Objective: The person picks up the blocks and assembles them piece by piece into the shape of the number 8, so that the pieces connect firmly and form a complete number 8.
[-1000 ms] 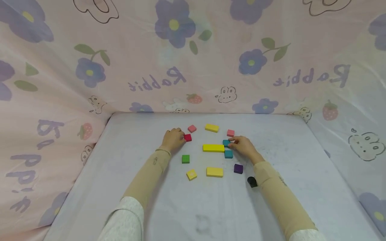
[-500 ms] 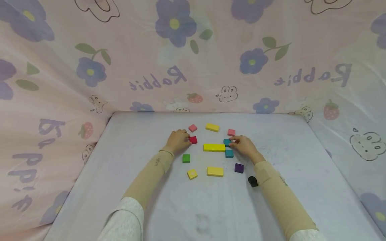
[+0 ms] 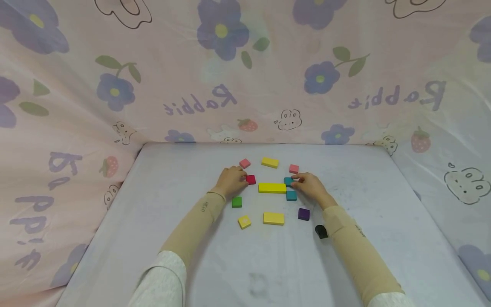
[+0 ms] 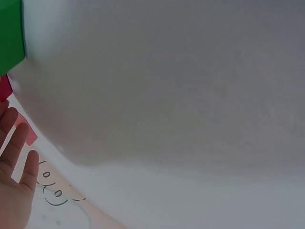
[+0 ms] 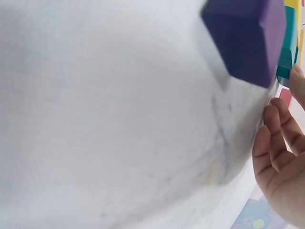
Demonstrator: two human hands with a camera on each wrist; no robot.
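In the head view my left hand [image 3: 232, 180] pinches a small red block [image 3: 251, 179] between thumb and fingers, left of the long yellow block [image 3: 272, 188]. A gap separates the red block from the yellow one. On the other side my right hand [image 3: 310, 186] pinches a teal block [image 3: 288, 182] at the yellow block's right end. Just below it a second teal block [image 3: 291, 195] lies by the same end. The left wrist view catches only a corner of the red block [image 4: 5, 88], beyond the green block [image 4: 10, 36].
Around them lie pink blocks [image 3: 244, 163] [image 3: 293, 169], yellow blocks [image 3: 270, 162] [image 3: 273, 218], a small yellow block [image 3: 244, 221], the green block [image 3: 236, 202] and a purple block [image 3: 304, 214]. A black object [image 3: 321, 231] sits by the right forearm. Patterned cloth [image 3: 245, 85] walls the table.
My left hand has slid the red block rightward and slightly toward me, closer to the long yellow block. The right hand has stayed at the teal block.
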